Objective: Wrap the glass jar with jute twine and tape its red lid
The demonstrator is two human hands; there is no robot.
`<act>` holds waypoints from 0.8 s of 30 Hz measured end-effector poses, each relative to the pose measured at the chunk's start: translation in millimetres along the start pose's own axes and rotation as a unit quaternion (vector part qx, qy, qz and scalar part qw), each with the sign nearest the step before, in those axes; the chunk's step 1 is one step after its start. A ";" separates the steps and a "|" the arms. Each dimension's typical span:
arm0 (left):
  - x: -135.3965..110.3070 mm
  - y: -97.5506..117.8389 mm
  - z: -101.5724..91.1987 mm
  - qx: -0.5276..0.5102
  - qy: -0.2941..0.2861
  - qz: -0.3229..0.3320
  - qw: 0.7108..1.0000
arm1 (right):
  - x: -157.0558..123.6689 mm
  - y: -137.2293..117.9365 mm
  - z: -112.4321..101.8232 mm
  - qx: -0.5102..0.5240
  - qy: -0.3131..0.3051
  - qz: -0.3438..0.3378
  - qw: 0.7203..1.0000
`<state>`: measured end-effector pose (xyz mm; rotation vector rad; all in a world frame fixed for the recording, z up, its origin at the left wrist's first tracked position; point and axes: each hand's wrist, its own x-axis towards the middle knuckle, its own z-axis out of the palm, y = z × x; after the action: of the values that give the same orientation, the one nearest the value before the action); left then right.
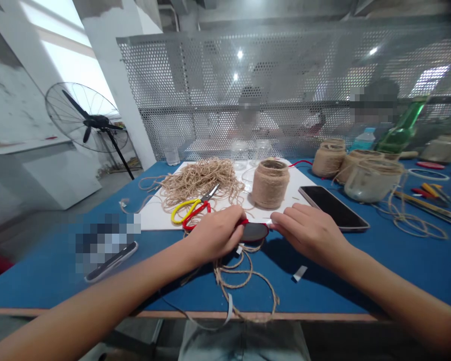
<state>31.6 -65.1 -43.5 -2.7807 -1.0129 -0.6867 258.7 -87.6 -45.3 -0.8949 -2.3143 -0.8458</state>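
My left hand (214, 233) and my right hand (308, 233) meet at a dark oval disc (254, 232) with red at its left end and a small white tab at its right. Both hands pinch its ends. Its underside is hidden. A loose length of jute twine (244, 281) trails below it over the blue table (41, 281) and past the front edge. Beyond my left hand lie yellow-and-red handled scissors (193, 210) on a white board (161, 215), beside a heap of jute twine (199, 180) and a twine-wrapped jar (270, 183).
A black smartphone (332, 208) lies next to my right hand, and another phone (110, 260) lies at the left. Twine-wrapped jars (372, 180), a green bottle (402, 128), glass jars and rulers stand further back. Behind a perforated metal screen (210, 75) sit people.
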 end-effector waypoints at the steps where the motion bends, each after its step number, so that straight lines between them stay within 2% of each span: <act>1: 0.1 0.1 0.0 0.000 -0.001 0.000 1.000 | -0.1 0.0 0.2 0.001 0.001 0.000 1.000; 16: -0.2 0.9 -0.4 -0.005 -0.023 -0.021 0.999 | 1.8 1.3 -0.7 -0.003 0.022 0.048 0.999; 24: 0.4 1.4 0.1 -0.007 -0.017 -0.018 1.000 | 3.5 -0.5 0.5 0.005 0.021 0.021 1.000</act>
<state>32.8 -65.9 -43.3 -2.8017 -1.0717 -0.6552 255.9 -86.2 -43.6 -0.9099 -2.2548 -0.8268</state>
